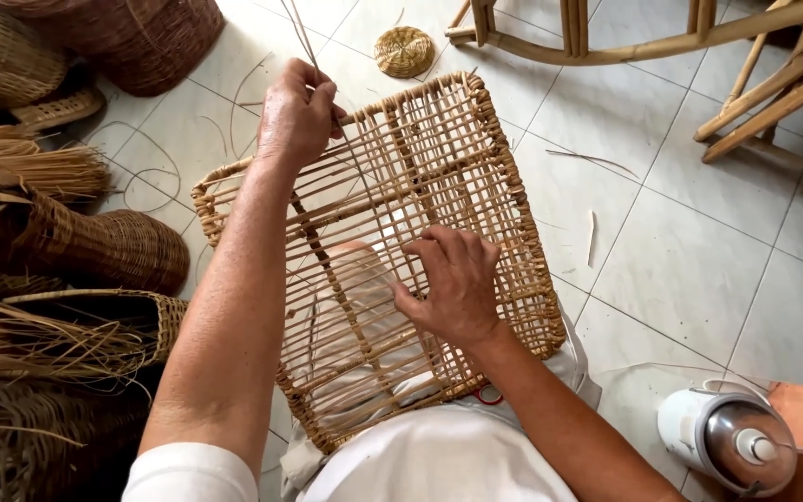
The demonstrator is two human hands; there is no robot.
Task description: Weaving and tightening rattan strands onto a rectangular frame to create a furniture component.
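1. Woven rattan panel, square, open lattice; propped tilted across the person's lap above the tiled floor.
2. Baskets, piled at the left.
3. Right hand, fingers spread flat, pressing the panel's middle.
4. Left hand, fingers pinched shut on a thin rattan strand at the panel's far edge.

Square open-weave rattan panel, bound rim, resting tilted across lap. Left hand at far edge, pinching thin cane strand. Right hand flat on lattice, fingers spread. Woven baskets and loose fibre bundles stacked at left. Small round woven disc on tiled floor. Wooden chair frame upper right. White electric kettle lower right.
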